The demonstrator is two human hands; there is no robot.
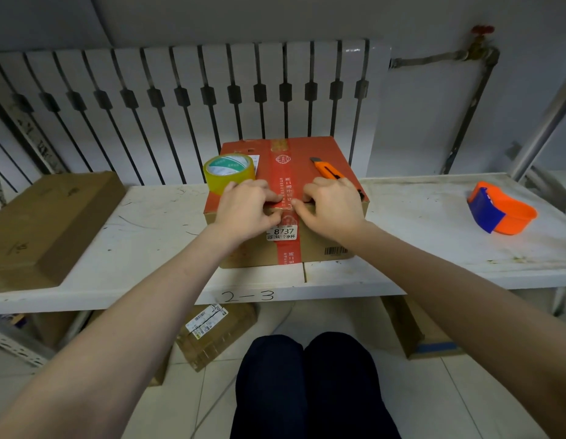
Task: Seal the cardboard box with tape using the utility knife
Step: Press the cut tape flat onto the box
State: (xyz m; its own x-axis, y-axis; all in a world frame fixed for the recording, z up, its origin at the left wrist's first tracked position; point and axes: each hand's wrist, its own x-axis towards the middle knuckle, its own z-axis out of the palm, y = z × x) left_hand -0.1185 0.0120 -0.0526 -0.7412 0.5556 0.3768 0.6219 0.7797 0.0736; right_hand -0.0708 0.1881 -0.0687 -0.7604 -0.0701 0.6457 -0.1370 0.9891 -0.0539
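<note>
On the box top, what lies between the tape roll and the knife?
In the head view, the red printed strip running down the middle of the box lies between the tape roll and the knife.

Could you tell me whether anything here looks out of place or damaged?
Nothing stands out: the cardboard box sits square on the shelf, with the tape roll and utility knife resting on top.

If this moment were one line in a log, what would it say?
box: on shelf | left hand, right hand: pressing front top edge | tape roll, knife: on box top, untouched
</note>
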